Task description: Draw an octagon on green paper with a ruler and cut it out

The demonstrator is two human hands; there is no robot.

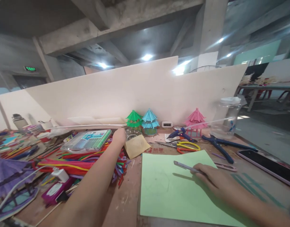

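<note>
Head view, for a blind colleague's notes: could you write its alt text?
The right hand holds a pen-like tool over green paper; the left hand is beside a plastic case. Small model pavilions stand before a pale board.

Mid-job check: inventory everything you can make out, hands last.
green sheet: 1, light green, front centre
pen-like tool: 1, greyish, over green sheet
models: 4, green, blue, pink at back, purple left
glue gun: 1, blue, back right
scissors: 1, yellow-orange, centre
pliers: 1, blue, right
phone: 1, black, far right
jar: 1, clear, back right
small device: 1, white, back centre
pipe cleaners: many, mixed, left
case: 1, clear, left
paper: 1, tan, centre
charger: 1, white, front left
left hand: 1, bare, by case; grip hidden
right hand: 1, bare, holding pen-like tool
</note>
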